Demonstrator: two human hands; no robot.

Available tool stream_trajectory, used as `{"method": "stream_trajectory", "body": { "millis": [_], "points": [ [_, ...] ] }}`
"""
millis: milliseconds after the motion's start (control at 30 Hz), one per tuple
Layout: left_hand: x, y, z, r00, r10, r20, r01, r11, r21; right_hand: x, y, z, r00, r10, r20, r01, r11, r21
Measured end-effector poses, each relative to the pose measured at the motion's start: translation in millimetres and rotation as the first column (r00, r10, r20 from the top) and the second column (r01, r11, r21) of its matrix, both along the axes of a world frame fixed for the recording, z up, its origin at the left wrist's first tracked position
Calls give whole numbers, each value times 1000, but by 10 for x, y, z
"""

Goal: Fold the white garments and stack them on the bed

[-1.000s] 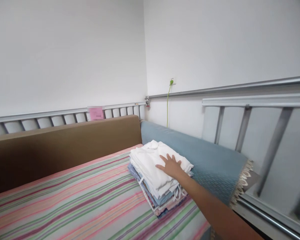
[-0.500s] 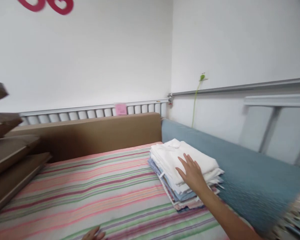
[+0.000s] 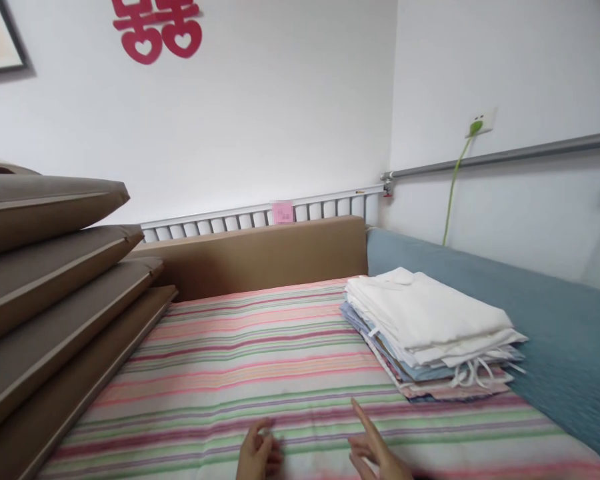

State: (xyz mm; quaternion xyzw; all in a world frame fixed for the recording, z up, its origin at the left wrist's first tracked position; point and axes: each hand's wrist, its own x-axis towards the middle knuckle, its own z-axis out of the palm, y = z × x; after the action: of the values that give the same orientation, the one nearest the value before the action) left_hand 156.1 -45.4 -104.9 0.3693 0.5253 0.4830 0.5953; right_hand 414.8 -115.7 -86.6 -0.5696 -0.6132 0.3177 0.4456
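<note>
A pile of folded clothes (image 3: 430, 320) lies on the striped bedsheet (image 3: 240, 373), to the right. White garments are on top, with blue, pink and dark layers below, and thin white ties hang from its front side. My right hand (image 3: 377, 453) hovers at the lower edge of the picture, nearer to me than the pile and apart from it. Its index finger points forward, the other fingers bend loosely, and it holds nothing. To its left, my left hand (image 3: 259, 453) is over the sheet, fingers loosely curled and apart, with nothing in them.
Brown cushions (image 3: 70, 287) are stacked at the left. A brown backrest (image 3: 260, 263) runs along the back, before a white radiator (image 3: 205, 227) with a pink note (image 3: 283, 212). On the right is a blue padded side (image 3: 555, 320). A green cord (image 3: 453, 190) hangs from a wall socket.
My right hand has left the top of the clothes pile and drawn back toward me. My left hand has come further into view. The camera has turned left, showing more cushions.
</note>
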Motion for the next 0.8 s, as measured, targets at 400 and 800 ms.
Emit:
{"method": "stream_trajectory", "body": {
  "millis": [400,800],
  "points": [
    [-448,-348,1792,776,420,-471,-7,752,659,-309,176,1471,983,-183,7,172,935,309],
    [-578,-646,1845,628,496,-600,62,737,674,-367,-85,1530,957,-249,150,196,932,304]
  ]
}}
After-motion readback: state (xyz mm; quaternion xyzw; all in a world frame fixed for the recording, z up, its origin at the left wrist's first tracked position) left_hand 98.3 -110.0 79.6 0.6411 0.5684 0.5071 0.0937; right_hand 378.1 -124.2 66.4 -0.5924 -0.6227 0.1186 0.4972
